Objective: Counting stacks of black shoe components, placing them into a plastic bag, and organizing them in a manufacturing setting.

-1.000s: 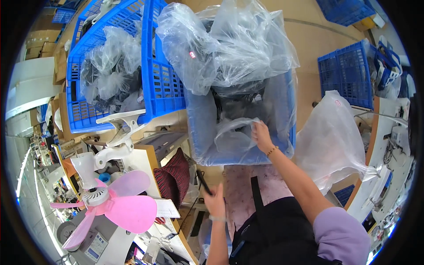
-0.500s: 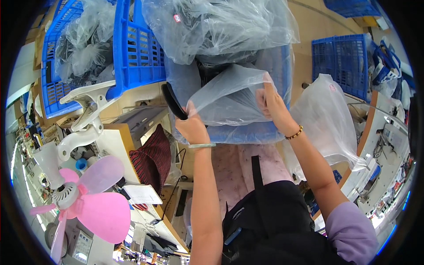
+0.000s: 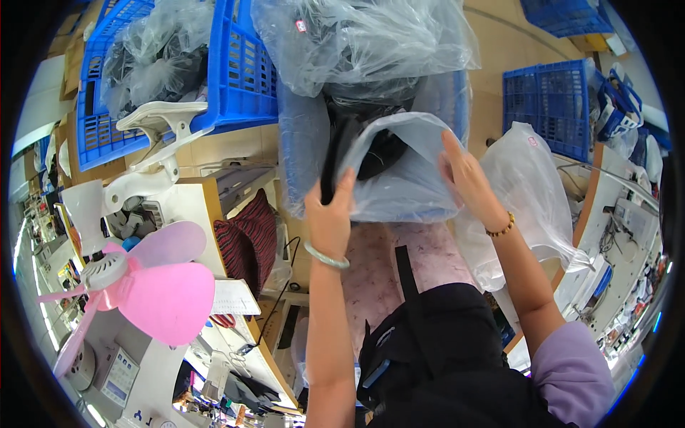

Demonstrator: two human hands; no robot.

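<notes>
A clear plastic bag point(image 3: 417, 189) hangs between my hands with its mouth spread wide. My left hand point(image 3: 330, 210) is closed around a slim curved black piece point(image 3: 334, 160) and the bag's left edge; the piece is blurred, so I cannot tell its kind. On the opposite side, my right hand point(image 3: 471, 178) grips the bag's rim, its index finger stretched along the plastic. Behind the opening, dark items point(image 3: 378, 153) show inside a plastic-lined blue crate point(image 3: 303, 171). A large crumpled clear bag point(image 3: 399, 50) covers the crate's far part.
To the left stand a blue crate point(image 3: 242, 78) of bagged dark items and a pink-bladed fan point(image 3: 168, 299) on a white clamp arm. A whitish plastic bag point(image 3: 524, 192) hangs at the right, beside a worktable. Blue crates point(image 3: 546, 107) stand farther off.
The bag's mouth has opened from a stretched, flattened shape into a wide loop. My left hand has moved right, turning the black piece upright; my right hand has shifted slightly right.
</notes>
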